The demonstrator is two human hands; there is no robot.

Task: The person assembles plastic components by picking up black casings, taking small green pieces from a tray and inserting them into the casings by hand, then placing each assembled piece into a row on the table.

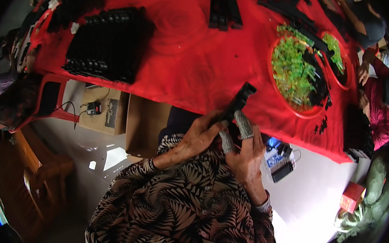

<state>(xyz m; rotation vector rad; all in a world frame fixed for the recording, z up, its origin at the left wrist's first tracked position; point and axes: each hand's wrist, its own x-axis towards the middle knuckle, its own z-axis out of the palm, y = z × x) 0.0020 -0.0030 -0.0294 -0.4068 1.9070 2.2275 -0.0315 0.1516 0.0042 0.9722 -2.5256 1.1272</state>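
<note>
A long, narrow black plastic part (241, 99) with a notched far end is held tilted at the near edge of the red-covered table. My left hand (199, 133) is closed around its near end, thumb on top. Grey fabric sleeves cover the thumb and index finger of my right hand (248, 159). That hand grips the part from the right, the index finger lying along its side. The part's lower end is hidden between my hands. To the right on the table, a round red tray (272, 77) holds many small green-yellow pieces and some black ones.
A stack of similar black parts (106, 44) lies at the left of the red tablecloth (175, 80). More black parts (226, 8) lie farther back. A second red tray (347, 84) stands at right. Open cardboard boxes (145, 131) sit below the edge. Other people work at both sides.
</note>
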